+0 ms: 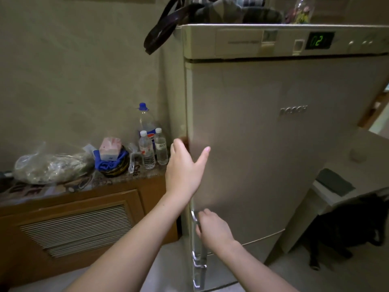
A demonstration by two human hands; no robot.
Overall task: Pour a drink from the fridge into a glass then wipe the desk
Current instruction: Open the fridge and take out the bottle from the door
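Note:
A tall beige fridge (pixel 273 144) fills the right half of the head view, its upper door shut. My right hand (pixel 212 228) is closed around the chrome door handle (pixel 194 218) on the door's left edge. Higher up, my left hand (pixel 185 169) rests with spread fingers on that same left edge of the door, thumb on the door's front. No glass and no drink from inside the fridge are visible.
Left of the fridge stands a wooden cabinet (pixel 73 224) whose top carries a large cola bottle (pixel 146 123), two small water bottles (pixel 147 152), a bowl with a tissue pack (pixel 111 157) and a plastic bag (pixel 50 165). A white desk (pixel 336 197) and dark chair (pixel 347 228) are at right.

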